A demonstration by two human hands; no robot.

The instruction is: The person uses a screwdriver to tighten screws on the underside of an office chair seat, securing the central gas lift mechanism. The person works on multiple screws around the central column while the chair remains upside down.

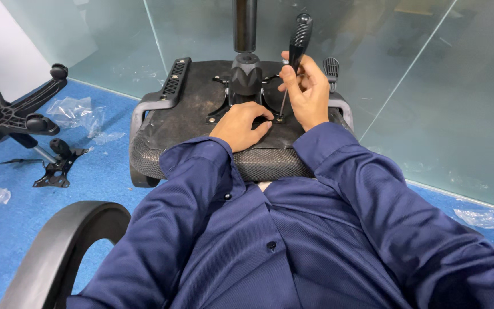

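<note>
An upturned office chair seat lies in front of me, its black underside facing up. A metal mounting plate with a black gas-lift column stands in its middle. My right hand grips a black-handled screwdriver, held nearly upright with its tip on a screw at the plate's right corner. My left hand rests flat on the plate's front edge, fingertips next to the screwdriver tip. Dark blue sleeves cover both my arms.
A black five-star wheeled chair base lies at the left on the blue carpet. Beside it are a small metal bracket and crumpled plastic bags. A black armrest curves at lower left. Frosted glass walls stand behind.
</note>
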